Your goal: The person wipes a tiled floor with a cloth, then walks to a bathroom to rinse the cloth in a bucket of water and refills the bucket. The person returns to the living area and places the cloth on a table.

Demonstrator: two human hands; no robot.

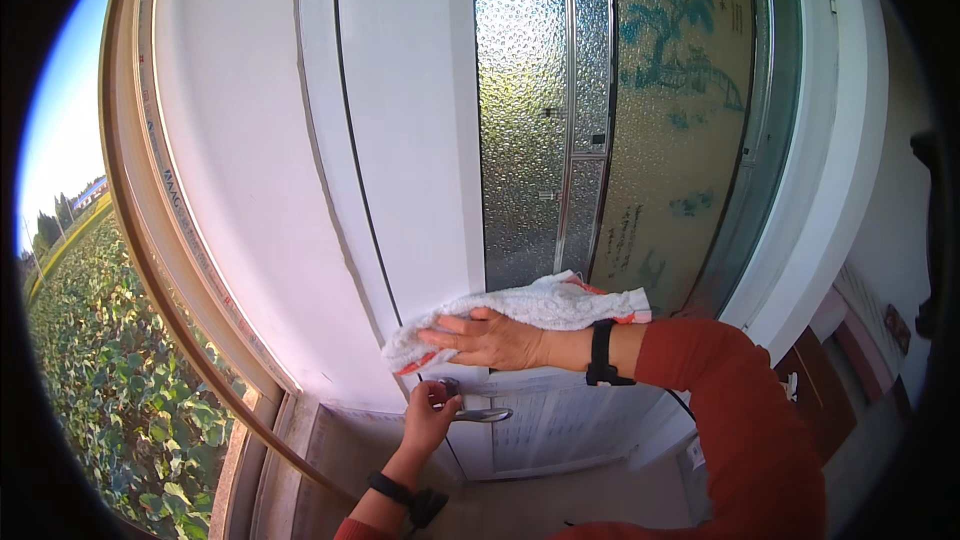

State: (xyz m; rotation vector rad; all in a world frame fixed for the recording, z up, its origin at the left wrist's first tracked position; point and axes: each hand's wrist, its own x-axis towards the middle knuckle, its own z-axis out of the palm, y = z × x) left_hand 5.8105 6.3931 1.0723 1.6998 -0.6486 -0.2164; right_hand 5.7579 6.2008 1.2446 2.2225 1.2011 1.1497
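A white terry towel with red edging (pixel 525 304) lies under the spread fingers of my right hand (pixel 487 339), pressed against the white door (pixel 409 127) just below its textured glass pane. The towel's far end trails along my right forearm. Lower down, my left hand (pixel 431 412) has its fingers curled at the door's metal lock fitting (pixel 448 387), beside the lever handle (pixel 484 415). Whether the left fingers grip the fitting cannot be told. Both wrists wear black straps.
At the left, a window frame (pixel 161 277) opens onto leafy plants (pixel 135 360). A glass panel with a painted tree (pixel 675 90) stands behind the door's glass. Brown furniture (pixel 817 397) is at the lower right, beyond the white door frame (pixel 810 240).
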